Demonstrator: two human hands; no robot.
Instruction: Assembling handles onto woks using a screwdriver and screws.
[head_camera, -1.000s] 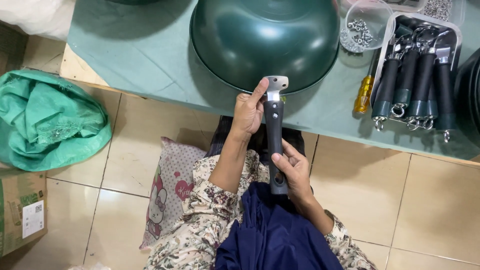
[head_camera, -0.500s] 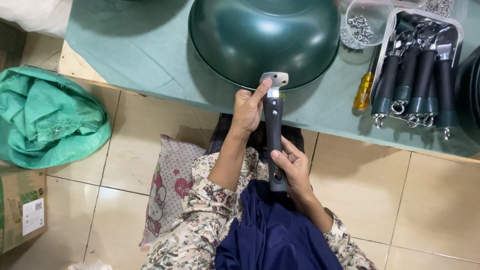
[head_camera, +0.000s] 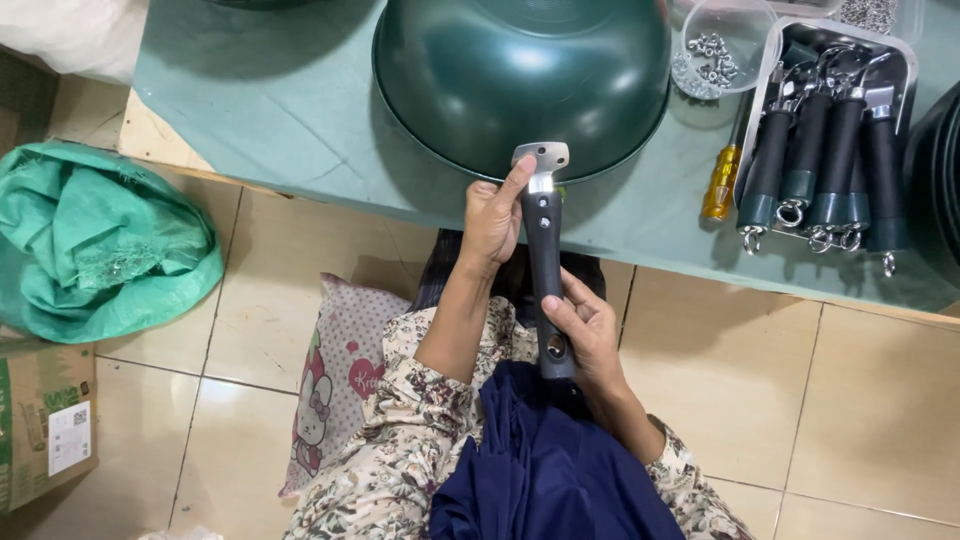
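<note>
A dark grey pan handle (head_camera: 545, 270) with a metal bracket at its far end is held upright between both hands. My left hand (head_camera: 492, 217) grips its upper part, thumb against the bracket. My right hand (head_camera: 585, 330) holds its lower end near the hanging hole. The bracket touches the rim of a large dark green wok (head_camera: 520, 80) that lies upside down on the green table (head_camera: 280, 100).
A metal tray (head_camera: 905, 45) of several more handles sits at the right, with a yellow-handled screwdriver (head_camera: 720, 180) beside it and a clear bowl of screws (head_camera: 715, 50). A green sack (head_camera: 100, 240), a cardboard box (head_camera: 45, 420) and a patterned cushion (head_camera: 335, 380) lie on the tiled floor.
The handle and both hands have stayed at the wok's rim; the view shifted slightly, and the wok sits a little nearer the bracket.
</note>
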